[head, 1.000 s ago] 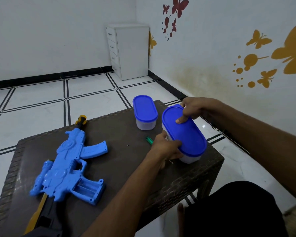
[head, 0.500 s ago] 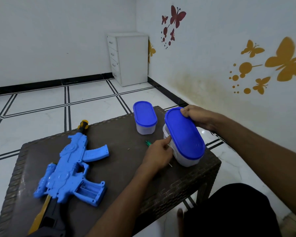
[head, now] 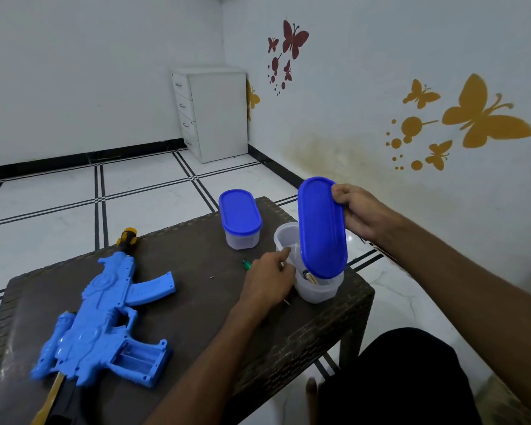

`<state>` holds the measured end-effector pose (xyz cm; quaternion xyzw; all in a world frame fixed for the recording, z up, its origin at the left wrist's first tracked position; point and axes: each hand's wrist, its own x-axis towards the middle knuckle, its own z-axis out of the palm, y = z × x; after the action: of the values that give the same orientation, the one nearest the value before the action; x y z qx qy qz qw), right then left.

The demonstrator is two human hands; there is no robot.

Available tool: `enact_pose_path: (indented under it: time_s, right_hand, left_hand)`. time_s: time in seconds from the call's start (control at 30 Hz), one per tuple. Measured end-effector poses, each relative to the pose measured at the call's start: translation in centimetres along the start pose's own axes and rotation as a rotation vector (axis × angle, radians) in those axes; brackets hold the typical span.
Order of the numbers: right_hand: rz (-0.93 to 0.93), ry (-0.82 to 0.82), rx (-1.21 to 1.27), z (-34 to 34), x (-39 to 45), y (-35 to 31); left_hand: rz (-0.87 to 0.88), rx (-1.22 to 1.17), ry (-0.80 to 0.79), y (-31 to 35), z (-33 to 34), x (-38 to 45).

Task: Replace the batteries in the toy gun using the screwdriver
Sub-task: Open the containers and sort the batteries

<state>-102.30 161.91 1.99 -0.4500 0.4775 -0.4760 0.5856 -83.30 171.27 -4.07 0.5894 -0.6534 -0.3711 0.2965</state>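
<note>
At the right end of the counter point(head: 196, 302), the blue lid point(head: 321, 228) is held lifted and tilted over the clear container point(head: 314, 288) by the right hand point(head: 360, 211), fingers clamped on its edge. The left hand point(head: 265, 282) rests against the container's near wall, fingers loosely curled with one at the rim; a firm grip cannot be confirmed. The toy gun point(head: 101, 320) lies well apart, battery compartment uncovered; the screwdriver point(head: 246, 264) is largely hidden. It is advised that the lid be set aside, the container steadied and the batteries, judged to be inside, lifted out.
</note>
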Motion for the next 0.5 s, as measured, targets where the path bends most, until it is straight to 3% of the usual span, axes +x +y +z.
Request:
enact_pose_path:
  time_s: [0.13, 0.2, 0.3, 0.5]
  right_hand:
    - [-0.069, 0.059, 0.010, 0.3, -0.2, -1.3]
    - [-0.118, 0.074, 0.008, 0.7, -0.4, -1.8]
    - [-0.236, 0.057, -0.035, 2.0, -1.0, -2.9]
    - [-0.500, 0.018, -0.165, 5.7, -1.7, -4.4]
  left_hand:
    - [0.033, -0.099, 0.224, 0.4, -0.4, 0.1]
    - [-0.018, -0.285, 0.322, 0.8, -1.2, 0.2]
    - [-0.094, -0.619, 0.265, 2.0, -2.8, -0.2]
    - [-0.156, -0.801, 0.295, 2.3, -4.9, -0.9]
